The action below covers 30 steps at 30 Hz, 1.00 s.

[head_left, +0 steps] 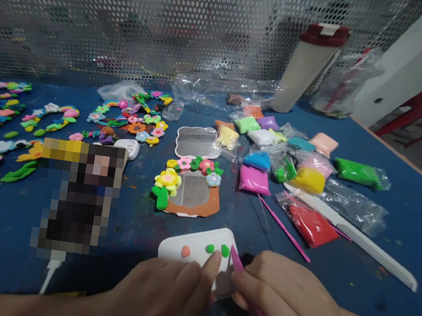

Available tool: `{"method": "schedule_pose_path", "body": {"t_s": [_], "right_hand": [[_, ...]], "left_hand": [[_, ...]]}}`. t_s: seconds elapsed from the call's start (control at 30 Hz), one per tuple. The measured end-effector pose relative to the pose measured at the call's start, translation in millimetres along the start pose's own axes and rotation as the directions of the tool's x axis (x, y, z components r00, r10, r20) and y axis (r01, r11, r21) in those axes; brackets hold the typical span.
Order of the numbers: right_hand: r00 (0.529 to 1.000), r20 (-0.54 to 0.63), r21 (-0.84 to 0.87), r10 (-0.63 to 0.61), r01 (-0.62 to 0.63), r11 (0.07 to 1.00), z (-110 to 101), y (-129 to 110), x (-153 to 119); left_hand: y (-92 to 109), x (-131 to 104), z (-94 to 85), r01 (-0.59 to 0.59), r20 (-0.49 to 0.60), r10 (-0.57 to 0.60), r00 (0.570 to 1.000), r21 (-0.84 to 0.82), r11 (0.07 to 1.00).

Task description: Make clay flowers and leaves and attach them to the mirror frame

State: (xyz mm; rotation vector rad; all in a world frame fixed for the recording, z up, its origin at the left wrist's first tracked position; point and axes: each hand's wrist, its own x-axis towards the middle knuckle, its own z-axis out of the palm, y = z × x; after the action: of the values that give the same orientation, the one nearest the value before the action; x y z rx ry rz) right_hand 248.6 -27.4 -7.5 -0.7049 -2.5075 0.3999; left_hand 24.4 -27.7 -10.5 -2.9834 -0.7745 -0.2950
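Observation:
My left hand (171,288) is closed at the near edge of a small white rounded tray (195,237), its index fingertip pressing on the surface and the other fingers curled. On the tray lie two small green clay pieces (209,249) and a coral clay ball (186,251). My right hand (288,294) is closed round a pink modelling tool (238,261), whose tip meets the tray beside the right-hand green piece. Just behind the tray lies a small mirror (210,207) with a brown clay rim, partly covered with clay flowers and green leaves.
Clay packets (257,180), another pink tool (285,228) and a white comb (371,248) lie to the right. A blurred phone (82,203) with a cable is at left, near flower-decorated pieces (137,126). A tumbler (306,67) stands behind, by a perforated metal panel (136,22).

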Motion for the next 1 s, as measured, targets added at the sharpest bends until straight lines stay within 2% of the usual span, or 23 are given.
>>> {"method": "schedule_pose_path", "body": {"t_s": [0.33,0.47,0.63,0.77,0.87,1.0], "right_hand": [[1.0,0.012,-0.052,-0.01,0.011,0.999,-11,-1,12],[0.999,-0.045,-0.047,0.025,-0.028,0.999,-8,-1,12],[0.999,0.034,-0.077,0.032,-0.03,0.997,-10,-1,9],[0.999,0.049,-0.096,0.007,-0.002,0.995,-12,-1,9],[0.998,0.055,-0.112,0.009,-0.003,0.994,-13,-2,10],[0.997,0.073,-0.115,0.025,-0.016,0.993,-14,-2,11]], "left_hand": [[-2,0,-1.4,-0.017,0.039,0.019,0.999,-0.033,0.999],[-2,0,-3.6,-0.031,0.004,0.031,1.0,0.013,0.999],[-3,0,-4.2,-0.022,-0.031,0.024,0.999,0.067,0.997],[-4,1,2.9,-0.033,-0.057,0.038,0.998,0.081,0.996],[-4,-1,7.7,-0.01,-0.043,0.012,0.999,0.062,0.998],[-3,-3,10.6,0.015,-0.076,-0.008,0.997,0.092,0.996]]}}
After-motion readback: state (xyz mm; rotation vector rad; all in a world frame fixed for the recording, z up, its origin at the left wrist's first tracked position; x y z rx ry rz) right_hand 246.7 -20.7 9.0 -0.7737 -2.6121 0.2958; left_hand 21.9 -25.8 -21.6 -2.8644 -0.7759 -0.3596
